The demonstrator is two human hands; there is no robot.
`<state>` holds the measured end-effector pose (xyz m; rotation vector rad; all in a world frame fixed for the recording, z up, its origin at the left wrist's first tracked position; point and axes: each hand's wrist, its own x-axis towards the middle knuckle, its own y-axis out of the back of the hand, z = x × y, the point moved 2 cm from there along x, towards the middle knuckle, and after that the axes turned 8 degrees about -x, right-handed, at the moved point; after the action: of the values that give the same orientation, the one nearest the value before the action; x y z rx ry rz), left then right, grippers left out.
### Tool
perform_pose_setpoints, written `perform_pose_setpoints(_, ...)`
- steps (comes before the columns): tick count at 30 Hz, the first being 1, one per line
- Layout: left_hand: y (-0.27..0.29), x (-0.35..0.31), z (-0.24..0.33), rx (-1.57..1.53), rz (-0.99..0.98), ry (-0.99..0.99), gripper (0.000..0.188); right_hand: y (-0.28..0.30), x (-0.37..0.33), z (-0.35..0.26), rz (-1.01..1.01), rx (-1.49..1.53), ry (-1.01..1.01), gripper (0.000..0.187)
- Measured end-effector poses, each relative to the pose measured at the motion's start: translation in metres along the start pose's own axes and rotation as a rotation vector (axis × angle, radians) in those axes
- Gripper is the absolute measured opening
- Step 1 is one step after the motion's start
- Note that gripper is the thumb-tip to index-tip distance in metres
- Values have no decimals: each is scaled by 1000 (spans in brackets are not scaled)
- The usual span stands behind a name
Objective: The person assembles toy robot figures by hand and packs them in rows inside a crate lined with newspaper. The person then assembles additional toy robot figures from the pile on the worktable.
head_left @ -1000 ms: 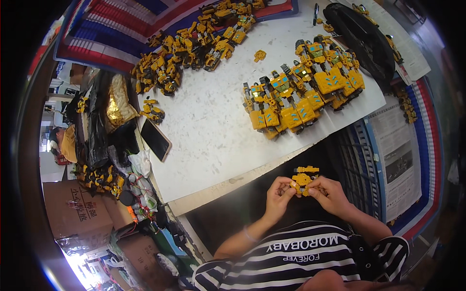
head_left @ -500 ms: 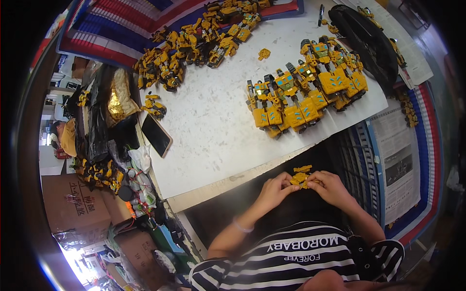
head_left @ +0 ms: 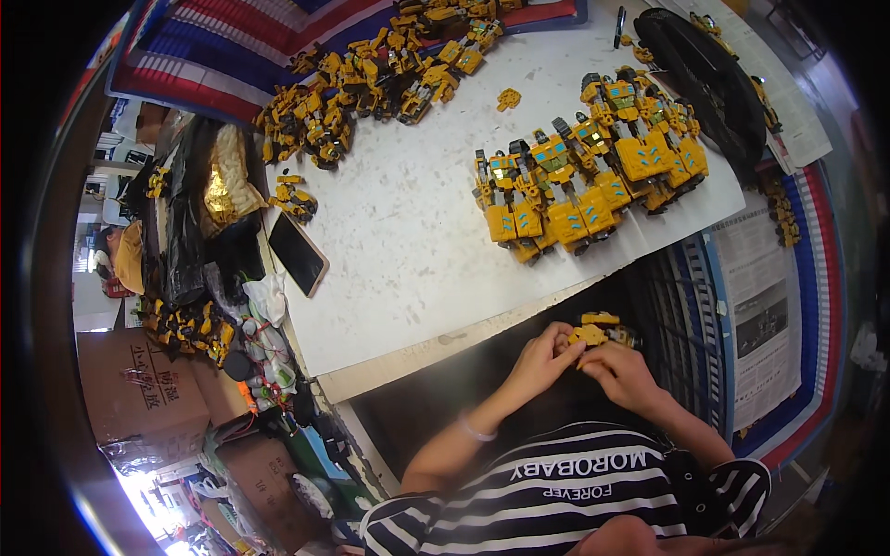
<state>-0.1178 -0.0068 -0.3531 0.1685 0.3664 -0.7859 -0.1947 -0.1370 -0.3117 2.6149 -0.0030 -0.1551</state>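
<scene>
In front of my body, just past the near table edge, both hands are at a yellow toy robot part point(head_left: 589, 334). My left hand point(head_left: 547, 360) pinches its left side between thumb and fingers. From the right and below, my right hand point(head_left: 623, 375) grips it with closed fingertips. A grey-black portion shows at the far right of the part, and the fingers cover some of its underside. Beyond them on the white table point(head_left: 389, 269), several assembled yellow toy robots point(head_left: 575, 190) stand crowded together at the right.
A heap of yellow and black toy robots point(head_left: 371, 83) lies along the far left. Nearer on the left are a phone point(head_left: 298, 255) and a small toy point(head_left: 294, 198). One loose yellow piece point(head_left: 507, 99), a pen point(head_left: 619, 28) and a black bag point(head_left: 705, 83) lie farther back. Plastic crates point(head_left: 681, 315) flank my right.
My hands have shifted slightly right with the toy part. It has been turned, and a grey-black portion now shows on its right. My right fingers have curled lower around it.
</scene>
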Motion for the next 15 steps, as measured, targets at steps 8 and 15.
perform_pose_setpoints(8, -9, -4, 21, 225, 54, -201, 28, 6, 14, 27, 616, -213, -124, 7)
perform_pose_setpoints(15, -7, 0, 21, 261, -1, -169, 28, 10, 15, 35, 662, -182, -65, 6)
